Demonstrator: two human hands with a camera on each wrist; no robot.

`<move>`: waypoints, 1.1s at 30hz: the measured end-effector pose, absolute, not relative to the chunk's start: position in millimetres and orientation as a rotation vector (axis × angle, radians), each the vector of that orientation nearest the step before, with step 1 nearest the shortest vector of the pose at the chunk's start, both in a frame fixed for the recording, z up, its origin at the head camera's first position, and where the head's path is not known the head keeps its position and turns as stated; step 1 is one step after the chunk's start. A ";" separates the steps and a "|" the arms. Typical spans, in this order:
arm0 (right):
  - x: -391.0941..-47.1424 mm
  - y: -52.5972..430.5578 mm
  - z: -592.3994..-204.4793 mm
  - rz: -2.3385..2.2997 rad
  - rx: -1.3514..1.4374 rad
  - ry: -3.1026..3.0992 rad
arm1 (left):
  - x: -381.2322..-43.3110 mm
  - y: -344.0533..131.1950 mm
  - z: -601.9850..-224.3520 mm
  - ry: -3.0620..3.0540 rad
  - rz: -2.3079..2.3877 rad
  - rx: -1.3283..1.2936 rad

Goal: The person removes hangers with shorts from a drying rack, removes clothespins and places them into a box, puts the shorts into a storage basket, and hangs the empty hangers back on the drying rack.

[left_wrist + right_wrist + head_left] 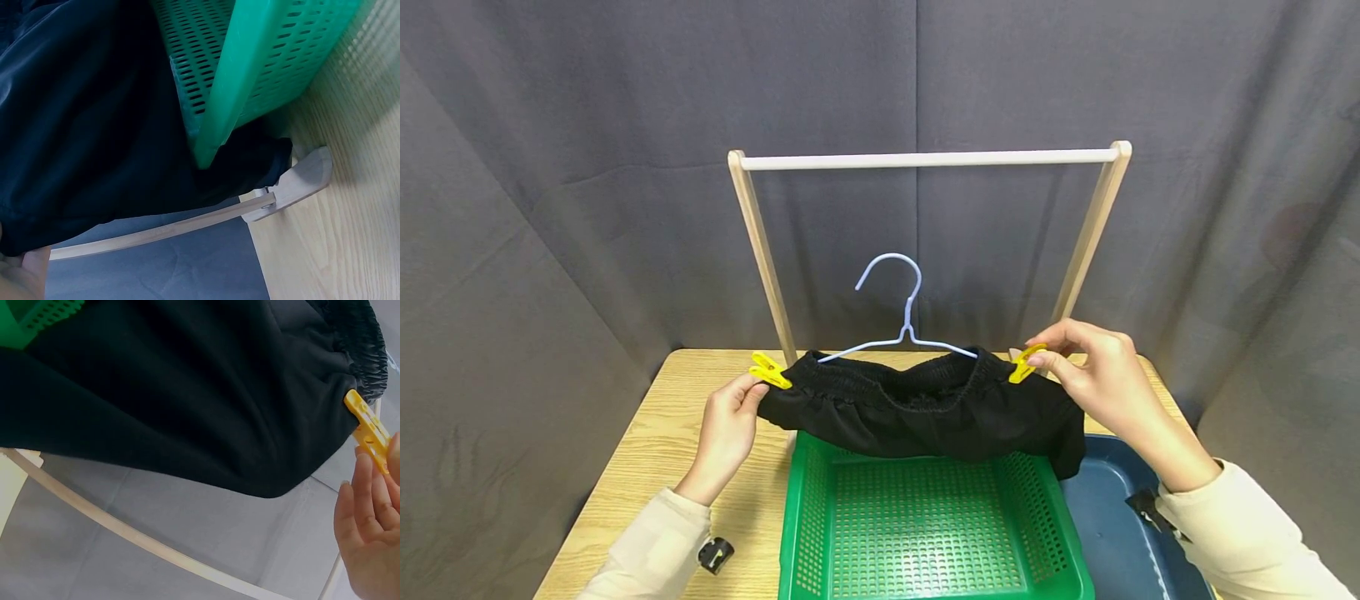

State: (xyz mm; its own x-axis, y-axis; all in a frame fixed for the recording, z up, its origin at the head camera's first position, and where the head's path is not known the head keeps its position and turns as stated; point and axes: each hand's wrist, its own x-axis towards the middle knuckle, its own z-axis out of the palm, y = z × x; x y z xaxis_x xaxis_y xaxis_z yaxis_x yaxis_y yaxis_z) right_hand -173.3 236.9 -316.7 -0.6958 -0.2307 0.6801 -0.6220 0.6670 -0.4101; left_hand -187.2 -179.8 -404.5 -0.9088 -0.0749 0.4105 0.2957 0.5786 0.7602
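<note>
A black elastic-waist garment (910, 425) hangs gathered from a pale lilac wire hanger (906, 333), whose ends go inside the waistband. Yellow clothespins clip both sides of the waist. My left hand (727, 425) pinches the garment's left edge just below the left clothespin (770, 371); in the left wrist view only a bit of that hand (28, 275) shows at the cloth's corner. With thumb and fingers, my right hand (1093, 371) pinches the right clothespin (1027, 363). The right wrist view has this clothespin (370, 431) biting the cloth beside the ruffled waistband (365, 344).
Below the garment stands a green perforated basket (805, 517) on the wooden table (647, 442). A blue tub (1105, 517) is at its right. Behind rises a wooden rack with a white crossbar (925, 160), in front of a grey curtain (625, 167).
</note>
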 end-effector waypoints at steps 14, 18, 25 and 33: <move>-173.5 249.1 -316.3 0.938 0.534 -2.262 | -186.2 -178.1 -405.4 -2.397 -1.259 -0.150; -173.9 253.5 -316.1 0.916 0.522 -2.271 | -186.1 -177.4 -406.3 -2.395 -1.264 -0.139; -170.3 260.4 -316.1 0.911 0.467 -2.303 | -185.2 -176.7 -407.2 -2.381 -1.273 -0.137; -167.1 273.5 -315.3 0.927 0.418 -2.369 | -185.4 -176.4 -406.6 -2.393 -1.321 -0.101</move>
State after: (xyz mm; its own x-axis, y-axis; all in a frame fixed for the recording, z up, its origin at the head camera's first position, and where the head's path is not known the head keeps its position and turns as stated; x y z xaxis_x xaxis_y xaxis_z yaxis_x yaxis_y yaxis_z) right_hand -167.1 273.5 -315.3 -0.7966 -0.0826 0.5988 -0.4671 0.7129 -0.5231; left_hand -185.4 -176.4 -406.6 -0.9160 -0.1287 0.3800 0.2528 0.5501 0.7959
